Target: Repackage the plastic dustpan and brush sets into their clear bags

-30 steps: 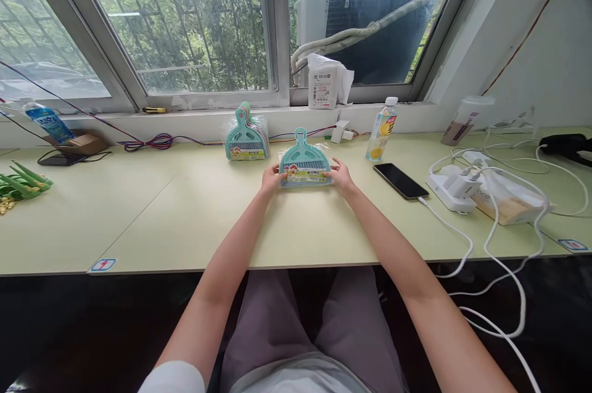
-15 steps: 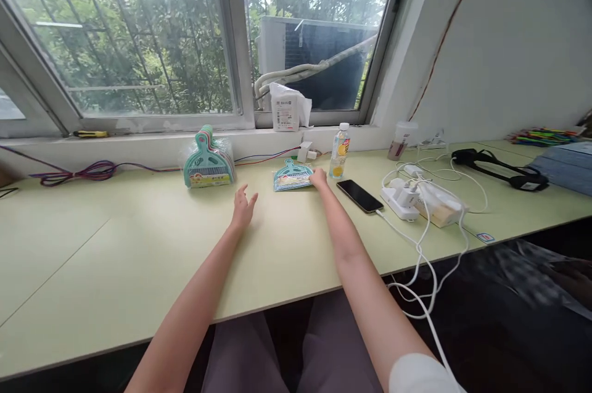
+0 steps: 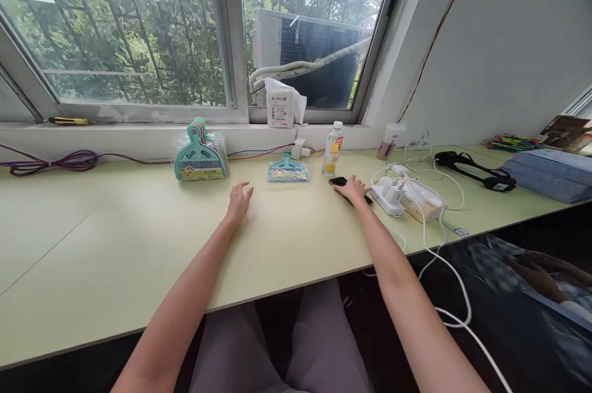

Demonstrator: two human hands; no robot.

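My right hand (image 3: 355, 190) is touching the phone (image 3: 339, 181), grip unclear; lifting probably needs curled fingers. I'm holding my left hand (image 3: 238, 202) open.

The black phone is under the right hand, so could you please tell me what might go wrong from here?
1. The bottle stands upright just beyond the phone, so a sideways swing of the right hand might tip it.
2. White cables run loose over the edge of the table near the right forearm; snagging one could tug the power strip.
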